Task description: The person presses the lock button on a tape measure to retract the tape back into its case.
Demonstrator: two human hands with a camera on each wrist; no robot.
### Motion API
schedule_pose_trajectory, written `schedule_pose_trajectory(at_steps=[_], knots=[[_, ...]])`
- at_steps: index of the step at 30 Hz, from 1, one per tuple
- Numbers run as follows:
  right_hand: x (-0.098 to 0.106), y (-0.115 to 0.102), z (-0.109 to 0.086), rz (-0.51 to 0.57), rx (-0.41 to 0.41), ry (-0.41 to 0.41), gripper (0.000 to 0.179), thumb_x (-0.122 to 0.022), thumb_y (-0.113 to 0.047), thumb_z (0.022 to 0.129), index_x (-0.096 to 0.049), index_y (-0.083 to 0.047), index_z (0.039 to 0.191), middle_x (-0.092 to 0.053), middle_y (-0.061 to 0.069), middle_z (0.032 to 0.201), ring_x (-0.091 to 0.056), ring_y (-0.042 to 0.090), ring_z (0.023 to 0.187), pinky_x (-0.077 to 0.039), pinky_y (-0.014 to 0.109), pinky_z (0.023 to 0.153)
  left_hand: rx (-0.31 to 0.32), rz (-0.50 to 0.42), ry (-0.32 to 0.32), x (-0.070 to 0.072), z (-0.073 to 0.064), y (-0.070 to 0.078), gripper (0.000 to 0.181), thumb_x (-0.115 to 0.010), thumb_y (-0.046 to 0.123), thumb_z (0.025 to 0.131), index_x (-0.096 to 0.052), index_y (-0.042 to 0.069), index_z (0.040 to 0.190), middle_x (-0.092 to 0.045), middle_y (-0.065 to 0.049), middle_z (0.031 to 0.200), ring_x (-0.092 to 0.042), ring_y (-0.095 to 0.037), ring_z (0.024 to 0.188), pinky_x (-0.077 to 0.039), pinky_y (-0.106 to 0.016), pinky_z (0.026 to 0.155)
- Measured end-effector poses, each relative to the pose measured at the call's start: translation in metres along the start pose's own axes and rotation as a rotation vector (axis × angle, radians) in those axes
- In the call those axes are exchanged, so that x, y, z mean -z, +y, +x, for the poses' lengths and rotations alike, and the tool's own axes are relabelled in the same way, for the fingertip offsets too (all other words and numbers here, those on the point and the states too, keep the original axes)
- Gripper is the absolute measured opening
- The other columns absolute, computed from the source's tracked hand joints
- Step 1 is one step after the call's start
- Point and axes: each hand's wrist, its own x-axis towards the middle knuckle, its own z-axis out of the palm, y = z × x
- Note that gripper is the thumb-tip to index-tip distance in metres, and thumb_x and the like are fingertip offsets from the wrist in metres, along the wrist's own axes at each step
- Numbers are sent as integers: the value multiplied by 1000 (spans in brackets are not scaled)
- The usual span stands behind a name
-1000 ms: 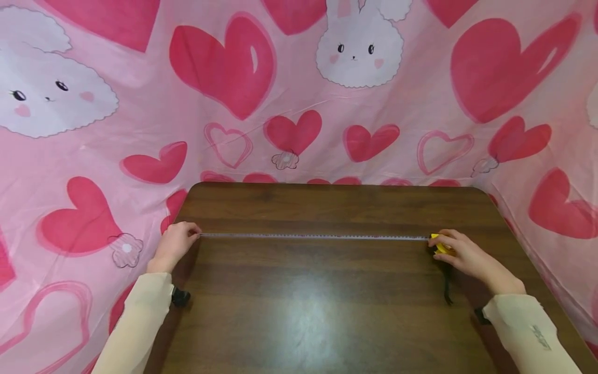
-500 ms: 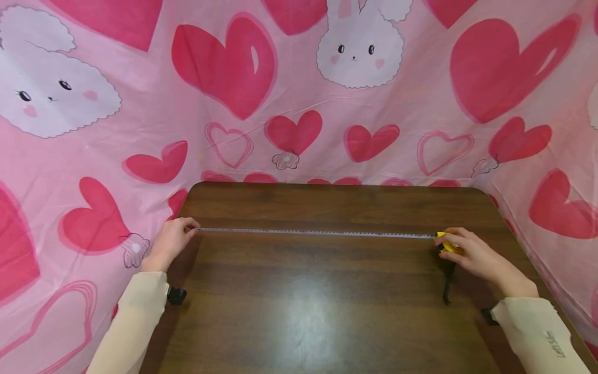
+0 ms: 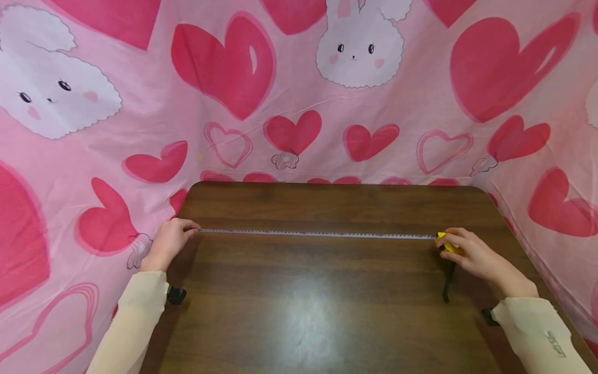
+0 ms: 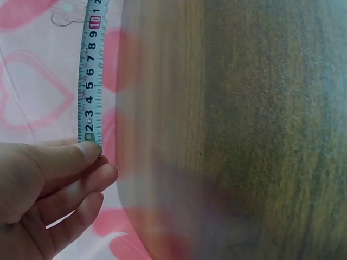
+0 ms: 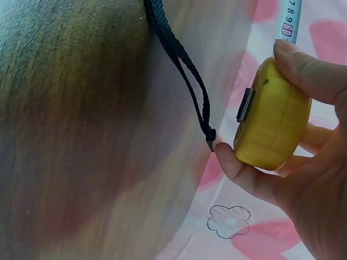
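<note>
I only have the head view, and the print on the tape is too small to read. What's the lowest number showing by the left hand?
Observer: On the tape, the lowest number I can read clearly is a 2, just beyond the left hand.
Operator: And at the other end, by the right hand?
Observer: A red-printed number that looks like 60 shows close to the yellow case.
Operator: Is that dark strap just a single strip?
Observer: No, the right wrist view shows it parting into two cords that form a narrow loop.
</note>
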Motion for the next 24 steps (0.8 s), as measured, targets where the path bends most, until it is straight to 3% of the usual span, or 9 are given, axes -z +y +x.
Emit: schedule_pose_trajectory(at_steps=[5, 13, 24], knots=[[0, 0, 1, -18, 3, -3, 44, -93, -1, 59, -71, -14, 95, -66, 21, 109, -63, 41, 95, -40, 21, 87, 11, -7, -30, 0, 0, -2, 14, -74, 2, 93, -79, -4, 105, -76, -24, 100, -68, -39, 87, -57, -58, 84], [0, 2, -1, -14, 10, 8, 43, -94, -4, 58, -72, -14, 93, -66, 21, 106, -62, 40, 93, -35, 10, 92, 0, -17, -57, -2, 0, -2, 16, -77, 5, 92, -80, -2, 106, -77, -23, 101, -71, -40, 91, -58, -56, 84], [-2, 5, -2, -14, 18, 9, 42, -94, -5, 58, -70, -16, 91, -65, 21, 105, -62, 37, 94, -36, 12, 91, -2, -28, -76, -2, 2, -2, 14, -75, 4, 94, -80, -2, 105, -77, -24, 101, -71, -40, 90, -58, -57, 86]])
